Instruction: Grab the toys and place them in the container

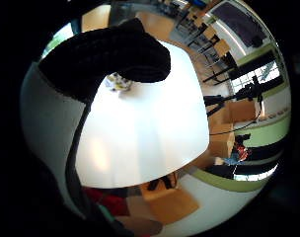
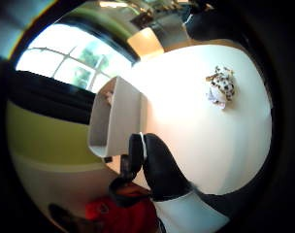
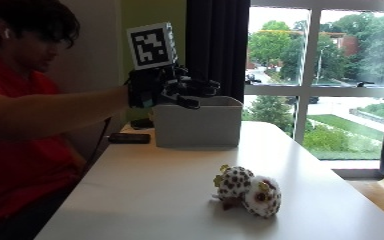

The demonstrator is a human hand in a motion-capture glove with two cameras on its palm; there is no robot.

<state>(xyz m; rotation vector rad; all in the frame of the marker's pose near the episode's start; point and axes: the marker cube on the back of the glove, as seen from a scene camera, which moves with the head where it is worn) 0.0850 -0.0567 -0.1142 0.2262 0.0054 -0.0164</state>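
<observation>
Right hand (image 3: 169, 90) is held over the container (image 3: 197, 122) with fingers (image 3: 202, 87) relaxed and nothing gripped, something possibly already lying inside, while one spotted toy (image 3: 247, 191) is left on the table (image 3: 159, 200), well apart from the fingers.

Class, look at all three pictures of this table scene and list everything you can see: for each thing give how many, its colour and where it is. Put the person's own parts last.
Table: one, white, carrying everything below.
Container: one, grey, open-topped box at the table's far end by the window.
Toy owl: one, white with brown spots, lying on the table nearer the camera, apart from the container.
Phone-like slab: one, black, flat on the table beside the container.
Small dark object: one, behind that slab; too unclear to name.
Right hand: one, black-gloved, raised above the container's rim, fingers extended and holding nothing.
</observation>
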